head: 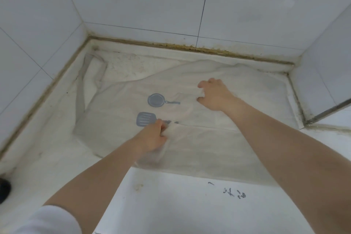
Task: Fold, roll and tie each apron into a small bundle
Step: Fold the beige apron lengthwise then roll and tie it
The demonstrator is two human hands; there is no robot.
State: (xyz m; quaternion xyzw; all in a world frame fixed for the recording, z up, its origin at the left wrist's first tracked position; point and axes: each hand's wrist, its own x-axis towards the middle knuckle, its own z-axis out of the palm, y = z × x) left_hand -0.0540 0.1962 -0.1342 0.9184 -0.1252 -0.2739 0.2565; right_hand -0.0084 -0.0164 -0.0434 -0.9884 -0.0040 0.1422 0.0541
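I look down on a white counter surface (171, 205) set into a corner of large white wall tiles (142, 0), with a grimy brown seam (190, 45) running along its back edge. Spread over the far half of the counter lies a thin, wrinkled white apron (218, 144), reaching from near the left edge to the right back corner; its near hem runs across the middle of the counter and its far left part is rumpled, with a strap-like band (81, 89) trailing toward the back left corner. My right hand (214, 95) rests palm down on the apron toward the back, fingers spread and curled, pressing the cloth and not closed on anything. My left hand (153, 137) sits nearer the counter's middle, closed in a pinch on a raised fold of the apron. Just beyond it are two grey prints on the cloth: a frying pan (157, 100) and, below it, a slotted spatula (145, 119). Dark scribbled marks (234, 193) show on the bare counter toward the front edge.
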